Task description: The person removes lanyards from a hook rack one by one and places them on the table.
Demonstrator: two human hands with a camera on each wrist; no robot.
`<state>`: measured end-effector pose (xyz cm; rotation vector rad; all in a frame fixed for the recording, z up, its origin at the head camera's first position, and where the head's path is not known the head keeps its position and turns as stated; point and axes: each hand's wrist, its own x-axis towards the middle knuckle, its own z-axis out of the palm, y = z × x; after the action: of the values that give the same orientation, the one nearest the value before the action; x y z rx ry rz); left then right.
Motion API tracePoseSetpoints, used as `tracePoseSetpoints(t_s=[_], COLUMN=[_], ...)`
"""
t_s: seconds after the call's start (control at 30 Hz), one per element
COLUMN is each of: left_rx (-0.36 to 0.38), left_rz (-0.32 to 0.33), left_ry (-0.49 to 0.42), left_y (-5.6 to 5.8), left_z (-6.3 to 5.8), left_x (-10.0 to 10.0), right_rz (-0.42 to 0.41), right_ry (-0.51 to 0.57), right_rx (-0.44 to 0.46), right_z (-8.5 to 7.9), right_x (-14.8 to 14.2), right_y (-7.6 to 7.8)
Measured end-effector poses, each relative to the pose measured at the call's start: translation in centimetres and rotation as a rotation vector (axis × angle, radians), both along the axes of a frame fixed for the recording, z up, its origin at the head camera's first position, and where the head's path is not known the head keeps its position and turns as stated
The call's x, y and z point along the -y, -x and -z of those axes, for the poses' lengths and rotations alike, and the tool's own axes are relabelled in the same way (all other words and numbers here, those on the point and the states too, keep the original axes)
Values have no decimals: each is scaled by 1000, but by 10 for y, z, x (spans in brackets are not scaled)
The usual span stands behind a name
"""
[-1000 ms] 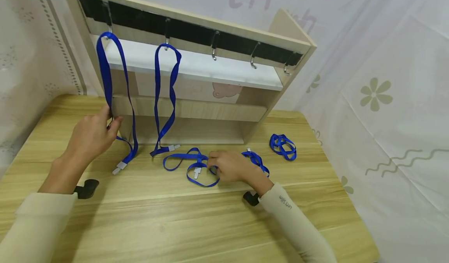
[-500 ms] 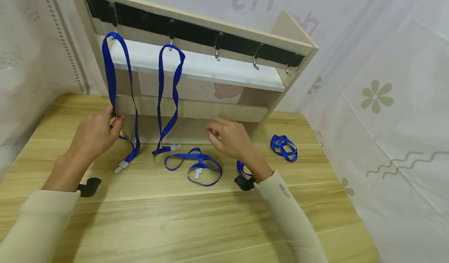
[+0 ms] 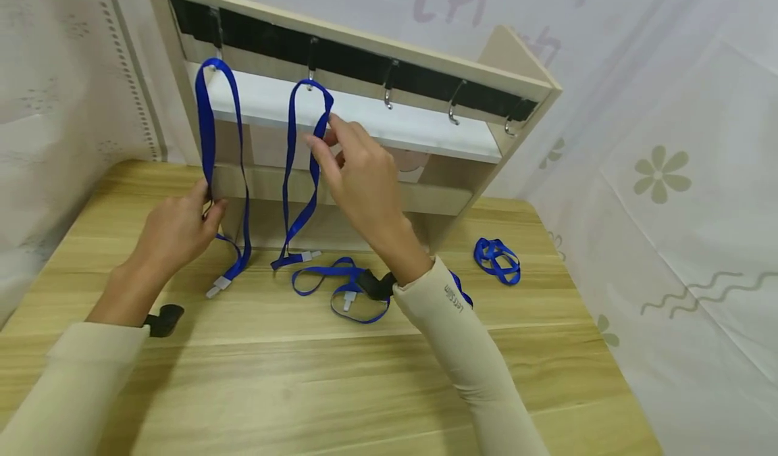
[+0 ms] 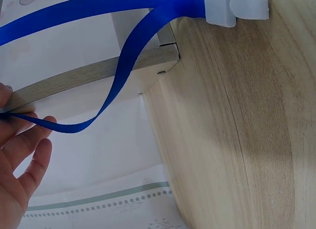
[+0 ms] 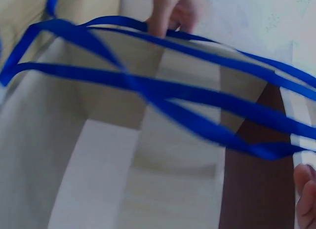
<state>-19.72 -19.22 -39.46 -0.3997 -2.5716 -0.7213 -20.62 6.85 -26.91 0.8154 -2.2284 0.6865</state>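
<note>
Two blue lanyards with pale clips hang from hooks on a wooden rack. My left hand [image 3: 176, 226] pinches one strand of the leftmost lanyard [image 3: 207, 128], well below its hook. The left wrist view shows that ribbon [image 4: 131, 49] running from my fingertips up to a white clip [image 4: 219, 9]. Close to the top of the second lanyard [image 3: 290, 152] is my right hand [image 3: 367, 182], thumb and fingers parted around its right strand. In the right wrist view my right fingertips [image 5: 306, 189] sit just beside the ribbon [image 5: 197, 95], not closed on it.
Three bare hooks, one of them a middle hook [image 3: 387, 96], line the rack's black strip [image 3: 352, 61]. On the wooden table [image 3: 273, 388] lie a loosely looped lanyard [image 3: 337, 271], another partly behind my right sleeve [image 3: 464, 296], and a coiled one [image 3: 486, 248] at right.
My right hand has risen from the looped lanyard on the table, leaving it there, and moved up and left to the second hanging lanyard. My left hand keeps its pinch on the first.
</note>
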Motion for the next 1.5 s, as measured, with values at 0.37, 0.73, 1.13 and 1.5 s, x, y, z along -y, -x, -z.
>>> tracePoseSetpoints(t_s=[0.37, 0.73, 1.13, 1.5], left_rx=[46, 26, 90, 41], left_rz=[-11, 4, -20, -19], left_ry=[18, -2, 5, 12], left_y=[-2, -1, -2, -3], left_z=[-4, -4, -3, -3], left_x=[-1, 1, 3, 3], right_rz=[211, -174, -691, -1068], right_ry=[-51, 266, 311, -69], right_rx=[-5, 203, 634, 1005], right_z=[-20, -40, -50, -15], right_x=[41, 36, 43, 10], right_y=[1, -11, -44, -43])
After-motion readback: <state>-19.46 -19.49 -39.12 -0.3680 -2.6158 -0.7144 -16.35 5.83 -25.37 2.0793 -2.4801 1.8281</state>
